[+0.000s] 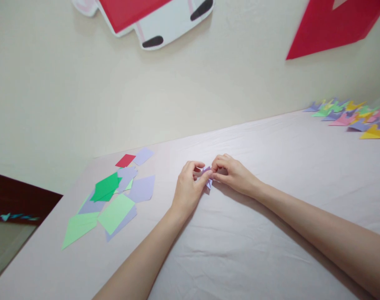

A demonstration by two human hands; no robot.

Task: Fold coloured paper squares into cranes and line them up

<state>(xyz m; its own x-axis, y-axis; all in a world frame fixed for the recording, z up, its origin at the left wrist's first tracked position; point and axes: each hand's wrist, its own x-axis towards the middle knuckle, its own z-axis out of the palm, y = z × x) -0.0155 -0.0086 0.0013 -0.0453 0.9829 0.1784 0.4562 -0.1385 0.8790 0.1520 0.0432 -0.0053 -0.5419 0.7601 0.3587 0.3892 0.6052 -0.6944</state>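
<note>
A small folded piece of purple origami paper is held just above the pale cloth, partly hidden by fingers. My left hand pinches it from the left, thumb across its front. From the right, my right hand has its thumb and index finger closed at the paper's upper edge. Both forearms reach in from the bottom of the view. The exact shape of the folded paper is hard to make out.
Loose paper sheets in light green, dark green, lilac and red lie at the left. Several folded paper figures stand at the far right. A wall rises behind the pale cloth surface.
</note>
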